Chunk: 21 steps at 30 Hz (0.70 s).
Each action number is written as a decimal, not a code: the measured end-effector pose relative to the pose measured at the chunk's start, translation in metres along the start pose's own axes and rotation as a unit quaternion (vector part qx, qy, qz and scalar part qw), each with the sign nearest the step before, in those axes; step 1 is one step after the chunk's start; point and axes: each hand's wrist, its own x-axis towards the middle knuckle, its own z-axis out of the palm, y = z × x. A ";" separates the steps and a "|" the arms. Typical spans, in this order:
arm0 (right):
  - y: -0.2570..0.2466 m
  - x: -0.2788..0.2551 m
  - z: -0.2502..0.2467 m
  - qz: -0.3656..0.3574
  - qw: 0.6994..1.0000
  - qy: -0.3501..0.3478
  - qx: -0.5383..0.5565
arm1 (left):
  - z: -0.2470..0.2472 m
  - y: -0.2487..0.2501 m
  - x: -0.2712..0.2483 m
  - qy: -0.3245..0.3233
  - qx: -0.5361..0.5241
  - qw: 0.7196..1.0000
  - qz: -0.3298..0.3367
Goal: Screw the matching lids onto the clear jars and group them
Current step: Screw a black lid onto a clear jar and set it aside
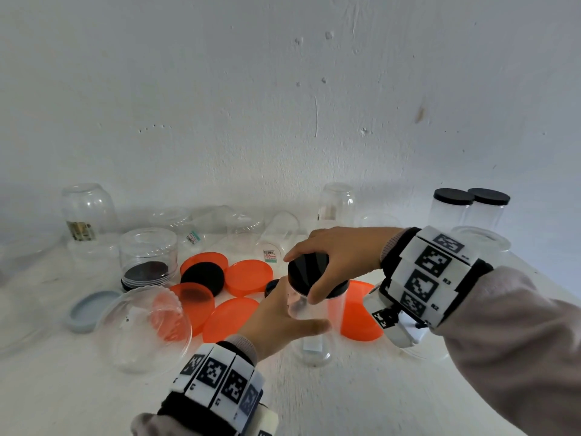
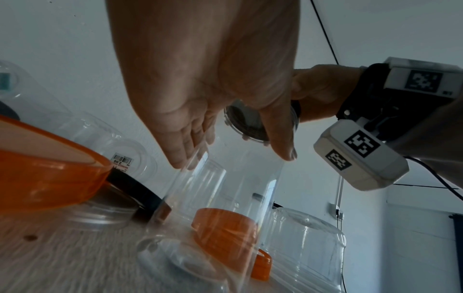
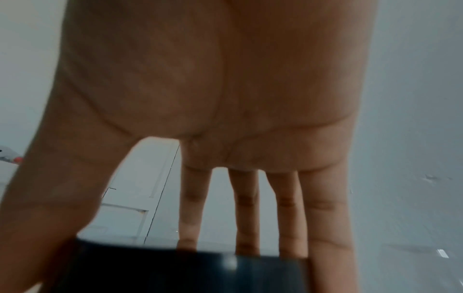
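Observation:
A tall clear jar [image 1: 317,328] stands on the white table in front of me, with a black lid [image 1: 309,272] on its mouth. My left hand [image 1: 283,319] wraps the jar's upper wall, thumb in front and fingers behind. From the right, my right hand [image 1: 333,262] grips the lid by its rim, thumb near and fingers over the far side. In the left wrist view the jar [image 2: 225,198] rises under the left hand [image 2: 225,150], the lid's underside [image 2: 250,126] showing at the top. In the right wrist view the fingers [image 3: 192,208] reach over the black lid [image 3: 180,271].
Two clear jars with black lids [image 1: 470,206] stand at the back right. Several orange lids [image 1: 248,276], a black lid [image 1: 204,276] and a grey lid [image 1: 91,311] lie mid-table. Upturned clear jars [image 1: 147,256] line the back, and a clear dish [image 1: 144,328] lies at the left.

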 end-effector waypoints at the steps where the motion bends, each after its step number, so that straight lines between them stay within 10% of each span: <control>1: 0.001 0.000 0.002 -0.002 1.000 0.008 0.005 | 0.000 0.000 0.000 -0.001 -0.001 1.000 0.002; 21: 0.003 -0.012 0.065 0.014 0.978 0.201 0.046 | 0.002 -0.001 0.000 0.010 -0.010 1.000 0.014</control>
